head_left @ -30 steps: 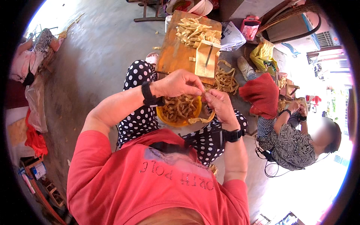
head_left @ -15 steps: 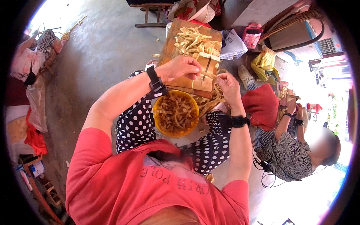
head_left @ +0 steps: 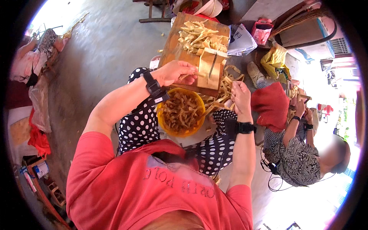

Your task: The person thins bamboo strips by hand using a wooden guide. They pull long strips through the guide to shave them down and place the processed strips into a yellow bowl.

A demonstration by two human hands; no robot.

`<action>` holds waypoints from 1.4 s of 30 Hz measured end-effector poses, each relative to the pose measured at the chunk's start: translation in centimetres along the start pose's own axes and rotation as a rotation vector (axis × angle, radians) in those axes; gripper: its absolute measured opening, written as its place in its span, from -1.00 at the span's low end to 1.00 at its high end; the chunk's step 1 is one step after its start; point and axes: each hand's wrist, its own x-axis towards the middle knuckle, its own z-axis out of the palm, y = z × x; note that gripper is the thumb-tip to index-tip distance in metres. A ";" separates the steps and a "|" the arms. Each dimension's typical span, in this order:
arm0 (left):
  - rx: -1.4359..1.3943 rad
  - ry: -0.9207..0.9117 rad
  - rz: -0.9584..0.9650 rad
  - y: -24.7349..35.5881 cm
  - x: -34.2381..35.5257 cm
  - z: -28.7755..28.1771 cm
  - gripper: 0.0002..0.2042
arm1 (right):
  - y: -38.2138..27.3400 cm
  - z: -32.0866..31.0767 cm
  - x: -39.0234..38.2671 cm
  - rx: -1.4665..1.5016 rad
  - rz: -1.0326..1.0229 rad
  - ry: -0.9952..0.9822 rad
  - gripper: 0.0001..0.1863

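My left hand [head_left: 177,73] is closed in a pinch on a short pale dried strip [head_left: 199,74], over the near edge of a wooden board [head_left: 174,46]. Beside those fingertips, a wooden block [head_left: 207,78] with a dark slit rests on the board. My right hand [head_left: 240,96], off the board's right side, is pinched at the end of a long pale strip [head_left: 230,79]; its fingers partly hide the grip. Loose strips [head_left: 221,100] hang below and beside it. Between my knees, a yellow basin [head_left: 159,122] holds many brown curled pieces [head_left: 180,111].
A heap of pale strips [head_left: 199,34] covers the board's far part. White bags [head_left: 243,40] and a yellow bag [head_left: 276,63] stand to the right. Another person [head_left: 293,157] sits at right, near a red cloth [head_left: 270,103]. A wooden stool [head_left: 153,13] is at the back.
My hands have moved apart: the right went right and down, away from the block, and the left shifted slightly left. The strip stretched between them no longer joins both hands.
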 end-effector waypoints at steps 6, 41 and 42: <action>0.115 -0.130 -0.012 -3.2 -4.0 1.3 -0.74 | -2.4 2.4 -5.8 0.409 0.095 -0.267 -0.79; 0.304 -0.330 0.588 -3.7 -9.1 5.9 -0.76 | -1.3 6.1 -11.5 0.669 0.473 -0.644 -0.62; 0.424 -0.264 0.682 -4.1 -9.0 6.0 -0.76 | -1.1 6.3 -11.5 0.796 0.575 -0.767 -0.58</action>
